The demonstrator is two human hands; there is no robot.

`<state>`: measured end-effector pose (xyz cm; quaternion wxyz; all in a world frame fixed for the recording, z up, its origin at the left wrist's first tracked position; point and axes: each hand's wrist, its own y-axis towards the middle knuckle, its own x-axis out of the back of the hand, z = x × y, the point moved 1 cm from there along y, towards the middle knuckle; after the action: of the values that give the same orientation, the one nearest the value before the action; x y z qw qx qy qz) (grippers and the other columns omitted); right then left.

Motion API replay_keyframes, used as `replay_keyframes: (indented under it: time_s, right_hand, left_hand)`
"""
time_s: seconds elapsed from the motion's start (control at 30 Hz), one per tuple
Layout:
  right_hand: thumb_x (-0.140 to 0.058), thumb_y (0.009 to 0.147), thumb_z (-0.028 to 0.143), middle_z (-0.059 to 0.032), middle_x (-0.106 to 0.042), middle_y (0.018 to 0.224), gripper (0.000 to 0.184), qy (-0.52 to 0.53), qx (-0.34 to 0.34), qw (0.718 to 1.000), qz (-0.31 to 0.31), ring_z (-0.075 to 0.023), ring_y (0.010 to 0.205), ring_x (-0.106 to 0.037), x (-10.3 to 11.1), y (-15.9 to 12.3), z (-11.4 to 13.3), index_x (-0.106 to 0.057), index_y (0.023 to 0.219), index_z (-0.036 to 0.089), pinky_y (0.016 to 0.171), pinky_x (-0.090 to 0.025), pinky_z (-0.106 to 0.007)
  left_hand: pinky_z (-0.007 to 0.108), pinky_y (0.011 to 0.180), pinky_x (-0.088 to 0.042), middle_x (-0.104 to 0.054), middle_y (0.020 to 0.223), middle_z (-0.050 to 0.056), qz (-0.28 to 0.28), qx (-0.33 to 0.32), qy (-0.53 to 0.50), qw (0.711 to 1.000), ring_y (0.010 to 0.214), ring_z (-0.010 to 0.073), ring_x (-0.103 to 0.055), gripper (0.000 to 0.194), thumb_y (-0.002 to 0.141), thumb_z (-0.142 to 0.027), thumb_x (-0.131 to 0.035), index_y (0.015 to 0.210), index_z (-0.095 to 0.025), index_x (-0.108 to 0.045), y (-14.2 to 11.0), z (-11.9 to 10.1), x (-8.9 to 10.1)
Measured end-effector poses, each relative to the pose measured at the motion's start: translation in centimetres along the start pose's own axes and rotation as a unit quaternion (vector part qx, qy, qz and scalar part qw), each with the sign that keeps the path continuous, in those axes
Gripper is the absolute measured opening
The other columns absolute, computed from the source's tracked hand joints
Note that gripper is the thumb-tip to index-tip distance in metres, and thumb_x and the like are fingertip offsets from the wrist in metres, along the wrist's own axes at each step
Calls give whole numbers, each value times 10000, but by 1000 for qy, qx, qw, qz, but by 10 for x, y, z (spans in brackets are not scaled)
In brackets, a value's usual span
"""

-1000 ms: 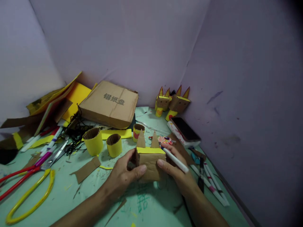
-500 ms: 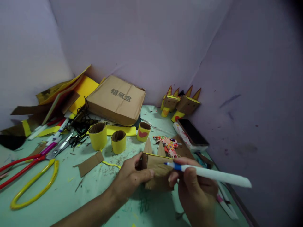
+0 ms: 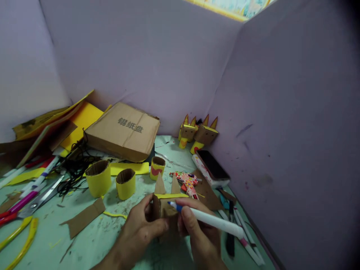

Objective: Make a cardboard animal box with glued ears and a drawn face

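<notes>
My left hand (image 3: 137, 234) grips a small brown cardboard box (image 3: 164, 208) with a yellow top strip and two pointed cardboard ears. It rests low on the green table (image 3: 84, 243). My right hand (image 3: 201, 234) is closed round a white marker (image 3: 213, 221) whose blue tip touches the box's front face. Two finished eared cardboard figures (image 3: 198, 131) stand in the back corner.
Yellow-wrapped cardboard tubes (image 3: 98, 178) stand left of the box. A flat cardboard carton (image 3: 123, 129), black cord, scissors (image 3: 33, 198), markers and yellow paper lie at the left. A phone (image 3: 212, 165) on a white box and a patterned glue gun (image 3: 187, 180) lie right, near the purple walls.
The marker has swung from pointing away to the right to tip-down against the box front. The box has turned in my left hand, and the view has shifted.
</notes>
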<state>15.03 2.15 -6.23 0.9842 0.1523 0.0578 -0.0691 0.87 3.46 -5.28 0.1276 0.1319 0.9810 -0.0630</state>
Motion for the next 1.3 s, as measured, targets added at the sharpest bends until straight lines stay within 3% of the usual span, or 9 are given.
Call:
replay_keyframes:
  time_s: [0.27, 0.43, 0.7, 0.93, 1.13, 1.3]
  right_hand:
    - [-621, 771, 491, -27, -629, 577, 330, -35, -1, 999, -13, -173, 501, -571, 1, -3, -5, -713, 928, 215, 449, -473, -271]
    - [-629, 771, 472, -4, -593, 533, 288, 1, -15, 999, -51, -136, 453, -535, -2, -2, 6, -718, 823, 202, 443, -451, -244]
    - [-634, 763, 447, 3, -598, 554, 265, 8, -83, 996, -9, -130, 492, -541, -7, 3, 10, -659, 785, 185, 469, -438, -223]
    - [-642, 748, 457, 3, -619, 557, 271, -1, -100, 995, -24, -129, 504, -559, -5, 5, 11, -656, 757, 187, 479, -452, -210]
    - [-651, 709, 419, 2, -585, 508, 238, -82, -52, 995, -27, -133, 422, -505, -3, 3, 9, -653, 695, 181, 392, -401, -223]
    - [-642, 709, 386, -8, -606, 510, 214, -169, 2, 984, -50, -140, 437, -503, -2, 4, 17, -650, 631, 187, 427, -385, -242]
  left_hand:
    - [346, 803, -483, -694, 945, 55, -21, -8, 41, 999, 895, 271, -622, 407, 671, -289, -685, 1048, -160, -601, 3, 0, 0]
    - [359, 819, -484, -689, 1015, 89, 6, 19, 6, 1000, 947, 278, -621, 421, 694, -246, -676, 1087, -142, -566, 7, 3, 2]
    - [364, 810, -478, -688, 995, 102, 20, 13, 17, 1000, 938, 279, -618, 441, 682, -269, -693, 1078, -134, -556, 8, 3, 4]
    - [368, 848, -458, -690, 1023, 80, 55, 22, -16, 998, 976, 277, -608, 477, 614, -192, -685, 1072, -134, -562, 6, -4, 6]
    - [354, 816, -461, -691, 926, 47, 23, 17, -31, 999, 896, 247, -611, 443, 598, -113, -649, 1032, -146, -569, 1, -2, 2]
    - [362, 790, -469, -688, 915, 60, 21, 0, -36, 999, 882, 262, -605, 508, 586, -130, -644, 1087, -135, -565, -1, -2, 0]
